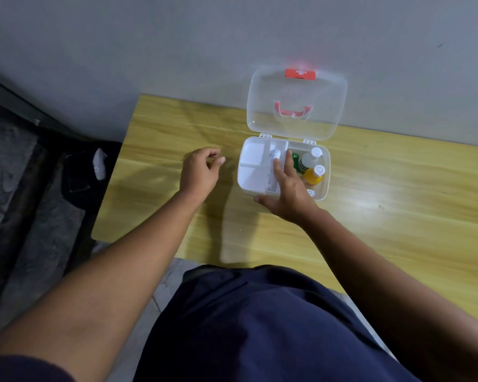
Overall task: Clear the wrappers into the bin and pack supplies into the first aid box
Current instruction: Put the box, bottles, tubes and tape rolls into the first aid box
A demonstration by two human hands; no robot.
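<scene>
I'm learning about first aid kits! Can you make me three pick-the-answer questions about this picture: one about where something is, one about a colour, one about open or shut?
1. Where is the first aid box?
A. on the yellow table
B. on the floor
C. on a chair

2. What colour is the handle in the lid?
A. blue
B. red
C. black

3. How is the lid?
A. shut
B. taken off
C. open, standing up behind the box

Answers:
1. A, because the box sits on the tabletop near the wall.
2. B, because the handle shows red through the clear lid.
3. C, because the lid stands raised on its hinges while the right hand reaches inside.
</scene>
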